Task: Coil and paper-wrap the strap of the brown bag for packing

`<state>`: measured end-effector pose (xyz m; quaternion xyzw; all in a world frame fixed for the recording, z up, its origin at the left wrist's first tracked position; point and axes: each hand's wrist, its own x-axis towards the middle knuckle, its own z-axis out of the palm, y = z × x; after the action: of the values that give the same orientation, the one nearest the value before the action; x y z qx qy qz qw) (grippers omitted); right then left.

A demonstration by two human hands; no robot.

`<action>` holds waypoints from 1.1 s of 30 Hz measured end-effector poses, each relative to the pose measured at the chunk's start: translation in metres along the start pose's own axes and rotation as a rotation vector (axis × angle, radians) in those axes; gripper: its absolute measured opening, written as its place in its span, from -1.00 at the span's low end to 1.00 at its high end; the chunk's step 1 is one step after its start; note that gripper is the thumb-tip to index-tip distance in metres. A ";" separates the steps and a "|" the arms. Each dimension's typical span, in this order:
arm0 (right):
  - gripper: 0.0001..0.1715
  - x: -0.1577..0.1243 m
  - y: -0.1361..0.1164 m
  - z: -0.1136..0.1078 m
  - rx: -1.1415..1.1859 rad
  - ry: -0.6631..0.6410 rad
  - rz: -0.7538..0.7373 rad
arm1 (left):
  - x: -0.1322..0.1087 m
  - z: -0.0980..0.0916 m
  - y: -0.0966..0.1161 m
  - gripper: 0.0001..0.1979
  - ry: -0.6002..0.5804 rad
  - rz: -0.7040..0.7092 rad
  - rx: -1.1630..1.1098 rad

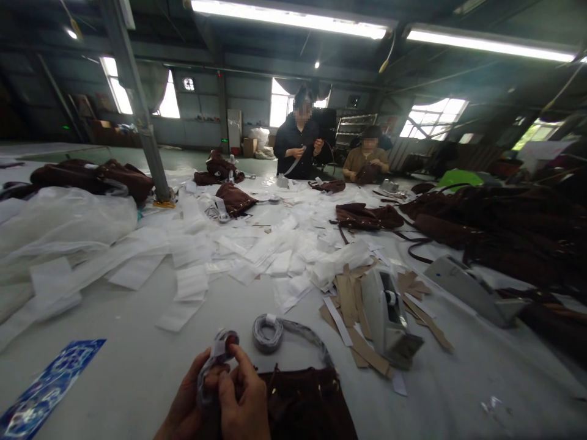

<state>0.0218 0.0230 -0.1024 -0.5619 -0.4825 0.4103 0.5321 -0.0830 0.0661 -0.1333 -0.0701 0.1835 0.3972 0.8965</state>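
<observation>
My left hand (186, 391) and my right hand (244, 394) are close together at the bottom middle, fingers closed around a plastic-wrapped strap (205, 382). A white band and a dark reddish end show at its top; its lower part runs down between my hands. Beside my right hand lies a dark brown bag (307, 400), cut off by the lower edge. From the bag's upper right a grey wrapped strap (307, 328) curves to a rolled coil (268, 334) with a small white band, resting on the table just beyond my hands.
A tape dispenser (384, 311) stands among brown card strips (348, 296), with another grey dispenser (472, 287) farther right. White wrapping sheets (275, 244) cover mid-table. Brown bags (513, 220) are piled right. A blue printed strip (50, 388) lies left. Two people (298, 143) work across the table.
</observation>
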 end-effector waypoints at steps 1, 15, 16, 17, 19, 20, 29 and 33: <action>-0.48 0.001 -0.002 0.001 0.009 -0.006 0.003 | 0.000 0.000 0.000 -0.76 0.022 0.029 0.048; -0.49 0.012 -0.018 -0.026 0.202 -0.129 0.180 | -0.008 0.022 -0.005 -0.67 -0.017 0.336 0.718; -0.49 0.013 -0.018 -0.026 0.223 -0.134 0.169 | -0.008 0.024 -0.006 -0.61 -0.030 0.365 0.718; -0.47 0.014 -0.017 -0.027 0.250 -0.145 0.162 | -0.008 0.026 -0.006 -0.54 -0.027 0.399 0.710; -0.41 0.018 -0.018 -0.026 0.326 -0.177 0.180 | -0.008 0.032 -0.005 -0.40 -0.004 0.462 0.695; -0.37 0.022 -0.019 -0.026 0.370 -0.195 0.206 | -0.007 0.037 -0.003 -0.37 0.000 0.484 0.695; -0.28 0.050 -0.052 -0.047 0.571 -0.401 0.318 | -0.009 0.103 0.025 -0.06 -0.137 0.453 1.069; -0.39 0.050 -0.048 -0.049 0.518 -0.324 0.290 | -0.012 0.110 0.024 0.01 -0.114 0.484 1.129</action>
<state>0.0741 0.0604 -0.0477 -0.3984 -0.3555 0.6746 0.5097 -0.0780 0.1037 -0.0268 0.4802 0.3277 0.4340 0.6882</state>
